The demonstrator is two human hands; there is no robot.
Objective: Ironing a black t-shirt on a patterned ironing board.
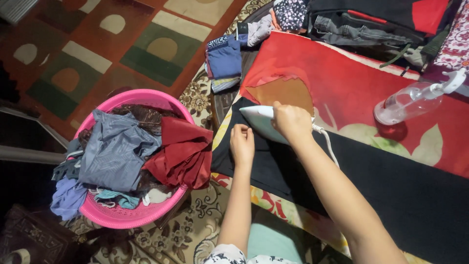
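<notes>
My right hand (pixel 292 122) grips the handle of a white clothes iron (pixel 259 121), whose tip points left over a black garment (pixel 391 186). The black cloth lies spread across a red padded cover (pixel 351 78) on a low table. My left hand (pixel 242 144) presses down flat on the black cloth just below the iron's tip, fingers curled. A white cord (pixel 328 142) runs from the iron's back along my right forearm.
A pink laundry basket (pixel 124 215) heaped with grey, red and blue clothes stands at the left. Folded clothes (pixel 224 58) are stacked at the table's far left; darker garments (pixel 361 24) lie at the back. A clear spray bottle (pixel 410 100) lies at the right. A patterned carpet (pixel 97 54) covers the floor.
</notes>
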